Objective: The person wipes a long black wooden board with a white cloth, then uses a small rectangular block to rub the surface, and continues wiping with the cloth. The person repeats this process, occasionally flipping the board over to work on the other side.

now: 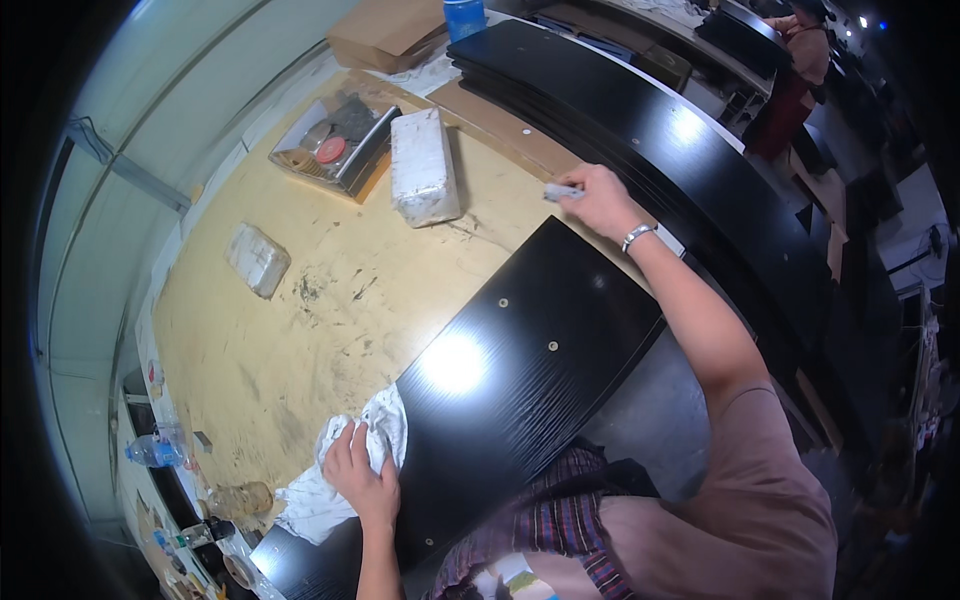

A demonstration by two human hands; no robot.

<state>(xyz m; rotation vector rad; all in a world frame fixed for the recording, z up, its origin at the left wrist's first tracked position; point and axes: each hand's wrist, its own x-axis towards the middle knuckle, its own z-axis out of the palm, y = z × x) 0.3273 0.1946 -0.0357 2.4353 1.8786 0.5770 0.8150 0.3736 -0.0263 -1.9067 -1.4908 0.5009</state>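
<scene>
A glossy black panel (520,330) with several small brass-coloured round fittings lies across the near side of the worktable. My left hand (362,482) rests over a crumpled white cloth (388,425) at the panel's left part, its fingers curled into the fabric. Beyond the panel's far corner, my right hand (604,204), with a silver bracelet at the wrist, pinches a small greyish-white piece (562,192). What that piece is cannot be made out. A tall white wrapped block (422,165) stands to the left of my right hand.
Several black panels (640,130) are stacked at the right. The stained yellowish tabletop (340,340) bears a smaller wrapped block (258,260) and an open box (335,140) of odds and ends. Bottles (155,452) stand at the left edge. Another person (800,60) works at the far right.
</scene>
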